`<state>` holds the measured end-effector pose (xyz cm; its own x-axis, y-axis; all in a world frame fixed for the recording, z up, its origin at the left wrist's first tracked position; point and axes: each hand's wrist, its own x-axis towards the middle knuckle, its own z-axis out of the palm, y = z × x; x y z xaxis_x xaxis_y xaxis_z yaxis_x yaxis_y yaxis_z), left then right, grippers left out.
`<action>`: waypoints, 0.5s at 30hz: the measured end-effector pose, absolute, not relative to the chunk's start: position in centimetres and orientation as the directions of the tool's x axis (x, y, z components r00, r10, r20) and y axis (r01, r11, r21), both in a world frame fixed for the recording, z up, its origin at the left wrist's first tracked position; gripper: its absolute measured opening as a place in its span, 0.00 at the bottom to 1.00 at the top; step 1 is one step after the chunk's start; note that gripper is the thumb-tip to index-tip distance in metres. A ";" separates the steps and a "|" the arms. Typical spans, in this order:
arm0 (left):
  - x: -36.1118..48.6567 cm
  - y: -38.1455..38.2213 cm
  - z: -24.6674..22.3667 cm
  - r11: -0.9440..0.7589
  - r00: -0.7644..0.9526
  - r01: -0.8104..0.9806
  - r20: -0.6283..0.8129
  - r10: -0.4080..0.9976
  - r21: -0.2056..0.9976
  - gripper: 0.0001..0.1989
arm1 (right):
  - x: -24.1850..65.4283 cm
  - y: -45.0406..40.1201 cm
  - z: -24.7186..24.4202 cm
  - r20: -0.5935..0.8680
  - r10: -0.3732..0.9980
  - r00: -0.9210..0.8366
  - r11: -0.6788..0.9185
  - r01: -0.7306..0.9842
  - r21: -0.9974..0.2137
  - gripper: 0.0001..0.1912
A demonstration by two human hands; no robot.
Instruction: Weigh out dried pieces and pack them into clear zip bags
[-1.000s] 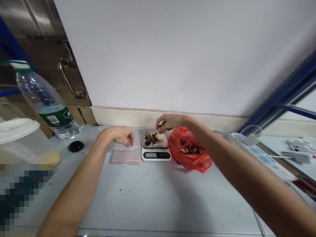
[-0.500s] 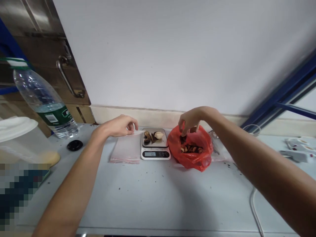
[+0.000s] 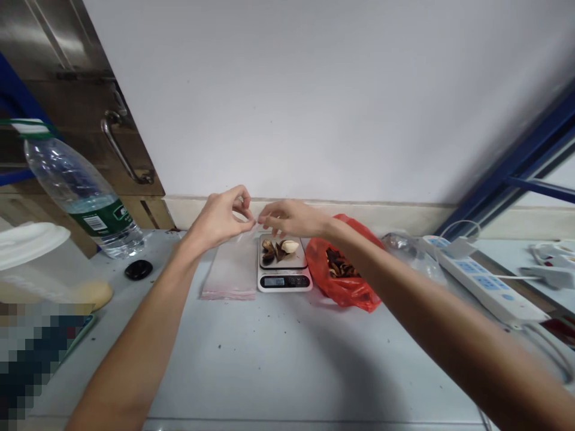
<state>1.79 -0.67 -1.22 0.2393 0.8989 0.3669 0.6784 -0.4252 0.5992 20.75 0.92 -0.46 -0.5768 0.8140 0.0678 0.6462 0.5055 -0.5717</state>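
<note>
My left hand (image 3: 227,216) is closed in a pinch on a clear plastic bag (image 3: 245,238), above a stack of zip bags (image 3: 229,272). Its fingertips meet those of my right hand (image 3: 287,218), whose fingers are drawn together at the bag's edge; whether they grip it is hard to see. Just below them stands a white digital scale (image 3: 284,282) with a lit display. Dark dried slices (image 3: 269,252) and a pale piece (image 3: 290,246) lie on its plate. To the right, a red plastic bag (image 3: 321,281) stands open with brown dried pieces inside, partly behind my right forearm.
At left are a water bottle (image 3: 96,206), a white-lidded container (image 3: 33,257) and a black round object (image 3: 138,269). A clear bag (image 3: 411,254) and a white power strip (image 3: 487,281) with cables lie at right. A wall rises behind the table (image 3: 278,365).
My right hand has left the red bag and moved left to my left hand. My left hand has risen slightly and shifted right. The view has turned a little, showing the power strip.
</note>
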 end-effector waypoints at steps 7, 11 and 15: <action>1.7 -0.4 -1.7 -0.626 0.384 0.588 0.504 0.774 0.513 0.32 | 20.5 1.5 -1.6 0.251 0.908 -0.335 0.411 0.607 -0.680 0.07; 1.6 -0.1 -2.1 -0.603 0.557 0.643 0.252 0.791 0.471 0.60 | 20.8 1.2 -1.7 0.292 0.856 -0.427 0.478 0.439 -0.761 0.11; 1.0 0.5 -2.4 -0.556 0.509 0.708 0.232 0.829 0.435 0.47 | 21.2 1.3 -2.0 0.234 0.886 -0.400 0.429 0.519 -0.739 0.11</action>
